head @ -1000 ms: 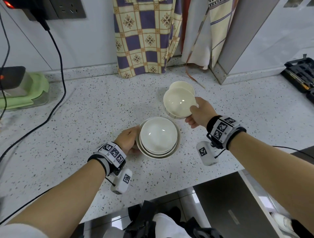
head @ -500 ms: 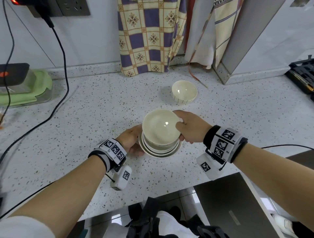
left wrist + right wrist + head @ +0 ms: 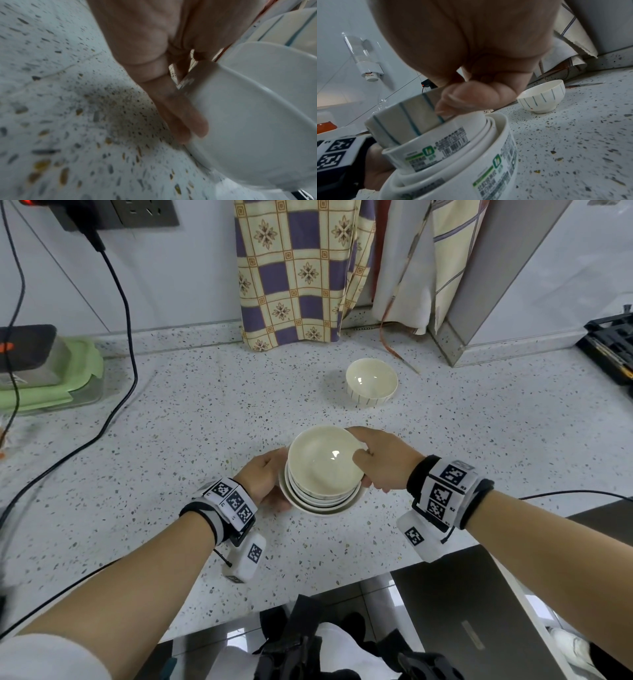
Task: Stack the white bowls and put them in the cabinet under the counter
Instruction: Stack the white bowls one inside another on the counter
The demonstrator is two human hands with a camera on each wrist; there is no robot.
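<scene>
Change: a second ago the right hand (image 3: pixel 380 462) was holding the striped bowl (image 3: pixel 323 462) up beside the lone bowl (image 3: pixel 371 386), well behind the stack (image 3: pixel 320 501); half a second ago it was hovering over the stack; now the striped bowl is sitting low inside the stack's top bowl, tilted a little.
Right hand: thumb inside the striped bowl's rim, fingers (image 3: pixel 469 100) outside, still pinching it.
Left hand (image 3: pixel 265 479): straight fingers (image 3: pixel 181 119) are pressing against the stack's outer wall, as before, not curling round it.
Stack: resting on the speckled counter (image 3: pixel 205 440), near its front edge; the lone bowl is standing well behind the stack, unmoved.
Writing: the right wrist view is showing green-and-white barcode stickers (image 3: pixel 494 161) on the stack's plain bowls; the print is too small to read.
Views: only the right wrist view is revealing the blue stripes and stickers; only the head view is showing the checked cloth (image 3: pixel 298 272) hanging behind the stack and the black cord (image 3: pixel 116 392) lying left of it.
</scene>
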